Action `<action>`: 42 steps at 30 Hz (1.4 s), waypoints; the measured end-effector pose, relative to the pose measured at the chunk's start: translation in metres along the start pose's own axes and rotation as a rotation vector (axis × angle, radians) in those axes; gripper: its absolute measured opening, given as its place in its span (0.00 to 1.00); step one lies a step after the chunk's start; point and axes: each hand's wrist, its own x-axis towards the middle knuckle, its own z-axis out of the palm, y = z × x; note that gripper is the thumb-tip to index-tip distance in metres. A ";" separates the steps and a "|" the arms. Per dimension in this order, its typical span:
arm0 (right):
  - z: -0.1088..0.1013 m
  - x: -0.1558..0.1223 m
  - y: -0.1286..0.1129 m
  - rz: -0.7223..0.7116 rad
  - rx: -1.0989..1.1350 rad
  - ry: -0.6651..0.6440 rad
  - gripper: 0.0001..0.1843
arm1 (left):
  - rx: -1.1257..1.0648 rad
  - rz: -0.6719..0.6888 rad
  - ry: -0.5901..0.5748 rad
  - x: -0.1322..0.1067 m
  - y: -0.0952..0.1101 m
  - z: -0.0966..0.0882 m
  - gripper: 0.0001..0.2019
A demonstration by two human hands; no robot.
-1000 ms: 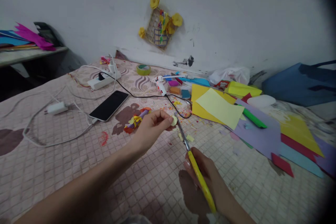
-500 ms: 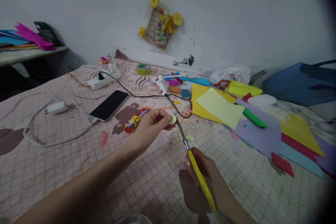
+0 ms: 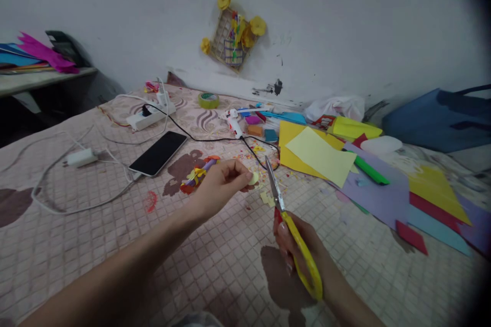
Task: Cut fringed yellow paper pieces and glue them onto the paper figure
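Between thumb and fingers, my left hand (image 3: pixel 226 182) pinches a small pale-yellow paper piece (image 3: pixel 253 178) with a rounded edge. A pair of scissors (image 3: pixel 276 196) with yellow and red handles is gripped in my right hand (image 3: pixel 303 245). Its blades point away from me, to the right of the paper piece and apart from it. Pale-yellow scraps (image 3: pixel 267 198) lie on the patterned tablecloth (image 3: pixel 215 276) below the blades. Left of my left hand sits a small heap of colourful paper pieces (image 3: pixel 197 173), partly hidden by the hand.
A white glue gun (image 3: pixel 233 123) with a black cord rests behind my hands. Coloured paper sheets (image 3: pixel 318 153) and a green marker-like stick (image 3: pixel 371 171) spread to the right. Leftward are a phone (image 3: pixel 158 153), a charger (image 3: pixel 80 157), a power strip (image 3: pixel 149 117) and tape (image 3: pixel 208 100).
The scissors have drawn back to the right, away from the paper piece, and turned so the red handle shows. My left hand stays nearly still with the piece.
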 end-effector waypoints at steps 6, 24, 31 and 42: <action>-0.005 0.000 -0.011 -0.075 0.101 0.042 0.23 | 0.132 -0.021 -0.192 -0.003 -0.005 0.001 0.07; -0.010 0.007 -0.014 -0.067 0.046 0.145 0.14 | 0.285 -0.043 -0.390 -0.014 -0.019 0.020 0.07; -0.012 0.005 -0.011 -0.093 0.122 0.206 0.13 | 0.114 -0.205 -0.374 -0.015 -0.030 0.025 0.10; -0.010 0.009 -0.007 -0.087 0.104 0.201 0.12 | 0.128 -0.163 -0.336 -0.014 -0.035 0.023 0.09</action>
